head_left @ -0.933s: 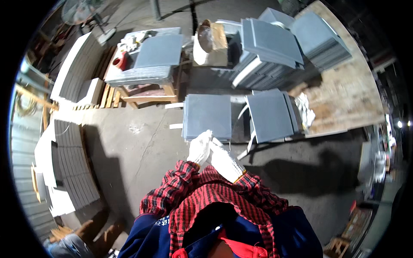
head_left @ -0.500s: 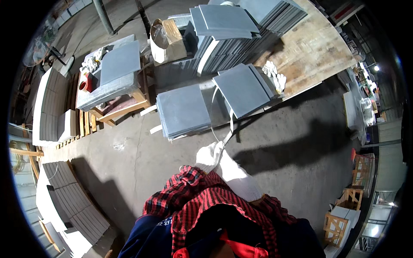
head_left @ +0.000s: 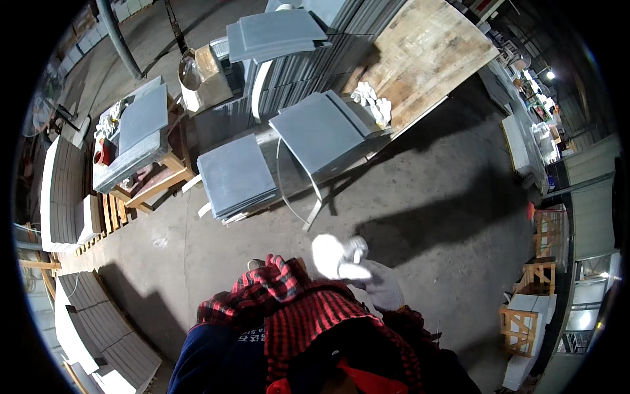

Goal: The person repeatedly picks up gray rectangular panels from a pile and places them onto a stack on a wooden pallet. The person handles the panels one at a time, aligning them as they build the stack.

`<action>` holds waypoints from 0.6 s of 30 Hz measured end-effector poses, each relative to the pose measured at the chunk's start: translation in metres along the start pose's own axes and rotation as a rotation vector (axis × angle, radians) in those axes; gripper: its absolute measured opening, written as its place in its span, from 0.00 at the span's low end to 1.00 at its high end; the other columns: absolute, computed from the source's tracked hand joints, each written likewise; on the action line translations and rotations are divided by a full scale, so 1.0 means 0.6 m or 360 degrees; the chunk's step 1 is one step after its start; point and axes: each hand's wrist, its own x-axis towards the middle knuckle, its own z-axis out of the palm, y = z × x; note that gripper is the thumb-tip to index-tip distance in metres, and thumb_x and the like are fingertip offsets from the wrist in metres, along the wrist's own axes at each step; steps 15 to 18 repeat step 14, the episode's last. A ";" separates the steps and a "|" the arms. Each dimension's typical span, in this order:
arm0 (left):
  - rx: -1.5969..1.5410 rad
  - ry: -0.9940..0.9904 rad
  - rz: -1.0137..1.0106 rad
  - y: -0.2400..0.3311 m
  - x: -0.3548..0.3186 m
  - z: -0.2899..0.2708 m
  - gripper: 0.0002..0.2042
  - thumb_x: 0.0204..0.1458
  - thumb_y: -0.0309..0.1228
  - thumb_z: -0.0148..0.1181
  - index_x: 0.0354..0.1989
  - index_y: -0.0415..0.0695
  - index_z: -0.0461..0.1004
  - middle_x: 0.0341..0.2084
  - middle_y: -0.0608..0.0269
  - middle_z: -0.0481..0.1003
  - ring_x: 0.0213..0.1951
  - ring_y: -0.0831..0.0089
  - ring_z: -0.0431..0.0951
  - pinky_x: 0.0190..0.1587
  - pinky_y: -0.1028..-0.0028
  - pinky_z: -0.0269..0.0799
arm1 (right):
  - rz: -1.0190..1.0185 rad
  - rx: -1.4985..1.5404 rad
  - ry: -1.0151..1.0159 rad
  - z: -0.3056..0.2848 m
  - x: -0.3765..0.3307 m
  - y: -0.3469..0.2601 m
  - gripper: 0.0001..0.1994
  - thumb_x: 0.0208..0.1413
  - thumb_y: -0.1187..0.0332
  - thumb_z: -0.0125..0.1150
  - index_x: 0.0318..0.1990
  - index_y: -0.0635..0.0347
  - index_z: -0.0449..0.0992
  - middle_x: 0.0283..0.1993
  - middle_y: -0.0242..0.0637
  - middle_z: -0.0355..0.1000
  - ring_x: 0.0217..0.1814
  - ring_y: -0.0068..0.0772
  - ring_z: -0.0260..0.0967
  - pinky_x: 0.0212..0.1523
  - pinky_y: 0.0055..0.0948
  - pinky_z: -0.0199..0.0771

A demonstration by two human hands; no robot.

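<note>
At far left I saw a low wooden tabletop (head_left: 172,172) carrying a stack of grey square slabs (head_left: 141,118) with a small red cup-shaped object (head_left: 103,156) just beside the stack. To its right, a second stack of dark grey square slabs (head_left: 237,176) lay near the concrete floor (head_left: 420,197), close to a curved strip of thin pale band (head_left: 283,184). Next came a tilted stack of grey slabs (head_left: 323,131) leaning beside a larger pile of the same slabs (head_left: 289,33); a bundle of white cloth gloves (head_left: 371,102) lay on the broad wooden platform (head_left: 426,59) just beyond.

At centre, low in the view, my left hand (head_left: 331,255) in its white work glove was held against my right hand (head_left: 380,284), gloved in greyer white, the two touching in front of my red-and-black checked sleeves (head_left: 289,308). The left grip was curled loosely with nothing visibly in it; I could not tell whether the right grip was open or closed. Both hands were well apart from every slab stack. At far right stood small wooden frames (head_left: 518,328).
</note>
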 end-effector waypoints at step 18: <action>0.0168 -0.0225 0.0721 0.070 0.066 0.057 0.13 0.55 0.47 0.65 0.45 0.59 0.82 0.13 0.68 0.72 0.11 0.64 0.66 0.21 0.60 0.65 | 0.0336 -0.0364 -0.0860 -0.155 -0.059 -0.077 0.33 0.58 0.51 0.63 0.69 0.51 0.63 0.69 0.47 0.63 0.72 0.41 0.59 0.71 0.35 0.57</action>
